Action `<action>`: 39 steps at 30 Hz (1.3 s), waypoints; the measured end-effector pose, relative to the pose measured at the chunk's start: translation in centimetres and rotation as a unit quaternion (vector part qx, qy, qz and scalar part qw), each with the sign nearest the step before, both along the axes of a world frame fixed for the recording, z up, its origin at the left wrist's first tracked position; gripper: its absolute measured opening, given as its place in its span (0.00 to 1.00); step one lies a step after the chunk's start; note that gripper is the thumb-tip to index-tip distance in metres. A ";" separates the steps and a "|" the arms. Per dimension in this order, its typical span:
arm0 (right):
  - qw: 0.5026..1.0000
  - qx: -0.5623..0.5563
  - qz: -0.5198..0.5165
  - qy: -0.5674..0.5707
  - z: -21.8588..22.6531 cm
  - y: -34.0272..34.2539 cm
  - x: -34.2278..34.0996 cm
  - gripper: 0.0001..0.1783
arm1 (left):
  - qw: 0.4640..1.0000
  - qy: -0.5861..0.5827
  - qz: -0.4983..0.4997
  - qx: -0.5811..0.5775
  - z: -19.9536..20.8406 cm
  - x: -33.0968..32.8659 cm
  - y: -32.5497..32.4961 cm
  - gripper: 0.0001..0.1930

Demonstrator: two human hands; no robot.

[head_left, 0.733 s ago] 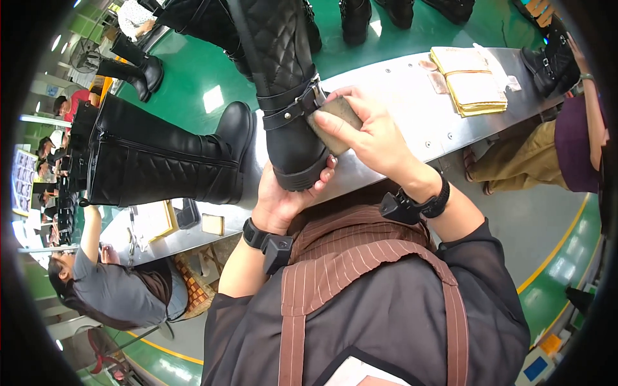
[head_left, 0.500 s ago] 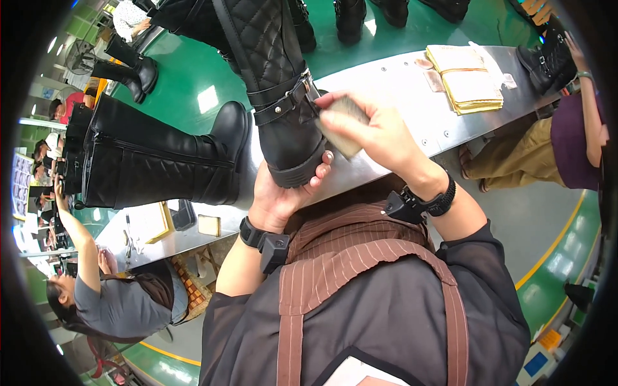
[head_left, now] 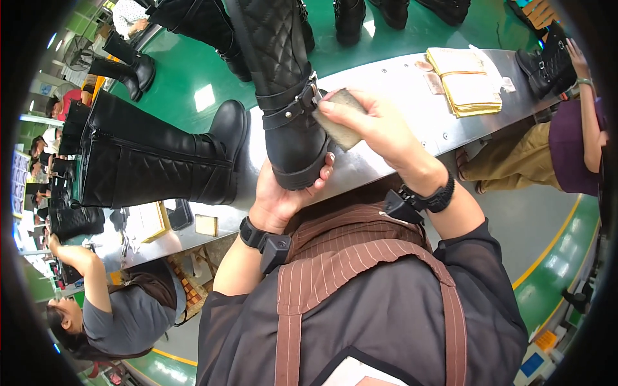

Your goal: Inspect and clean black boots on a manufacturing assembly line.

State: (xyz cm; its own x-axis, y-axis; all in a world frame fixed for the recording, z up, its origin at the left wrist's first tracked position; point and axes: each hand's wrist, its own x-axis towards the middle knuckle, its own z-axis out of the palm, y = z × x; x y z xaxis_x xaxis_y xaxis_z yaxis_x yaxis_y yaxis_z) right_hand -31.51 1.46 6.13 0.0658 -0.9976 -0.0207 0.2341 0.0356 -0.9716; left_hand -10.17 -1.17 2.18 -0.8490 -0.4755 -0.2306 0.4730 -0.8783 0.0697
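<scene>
A tall black quilted boot with ankle straps and a buckle is held heel toward me, its shaft leaning away. My left hand cups it from beneath, fingers wrapped round the sole. In my right hand a worn grey-beige sponge-like block is pinched between thumb and fingers. The block lies against or very close to the right side of the boot by the buckle; exact contact I cannot make out. To the left, a second black boot lies on its side, zip facing up.
The metal table carries a banded stack of yellow cloths or papers. Beyond runs a green conveyor surface with several boots. At left lie a dark phone-like object and a small block. Co-workers sit left and stand right.
The held boot has shifted slightly right and turned a little, and the block has moved slightly down with my right hand. At left, the co-worker's raised arm has come down to a dark boot.
</scene>
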 end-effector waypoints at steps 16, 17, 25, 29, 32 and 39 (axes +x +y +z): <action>0.983 -0.016 -0.024 0.180 0.9 -0.6 1.2 0.13 | 0.998 -0.054 0.005 -0.032 0.4 0.1 0.0 0.32; 0.979 -0.078 -0.016 0.186 0.7 -0.6 1.2 0.11 | 0.998 -0.050 -0.001 -0.035 0.5 0.2 0.2 0.32; 0.989 -0.049 -0.040 0.131 0.6 -0.1 -0.4 0.15 | 0.998 -0.054 -0.006 -0.034 0.0 0.3 0.2 0.32; 0.985 -0.082 -0.035 0.150 -0.1 -0.8 1.0 0.15 | 0.999 -0.040 -0.006 -0.027 0.3 0.2 0.1 0.32; 0.857 -0.281 -0.142 0.408 -1.0 -0.5 -1.0 0.14 | 0.999 -0.040 -0.005 -0.016 1.0 0.3 0.0 0.32; 0.677 -0.063 -0.180 0.711 -4.6 0.3 -11.5 0.25 | 0.999 0.019 0.045 -0.022 3.5 -0.3 -1.7 0.28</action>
State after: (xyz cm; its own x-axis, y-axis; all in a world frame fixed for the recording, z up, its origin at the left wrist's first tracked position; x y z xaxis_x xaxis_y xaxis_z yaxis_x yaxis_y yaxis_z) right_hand -43.01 1.75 1.54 -0.1784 -0.9436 0.2788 -0.9694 0.1199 -0.2144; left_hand -10.42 -2.90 5.65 -0.8098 -0.5596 -0.1762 0.5534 -0.8283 0.0871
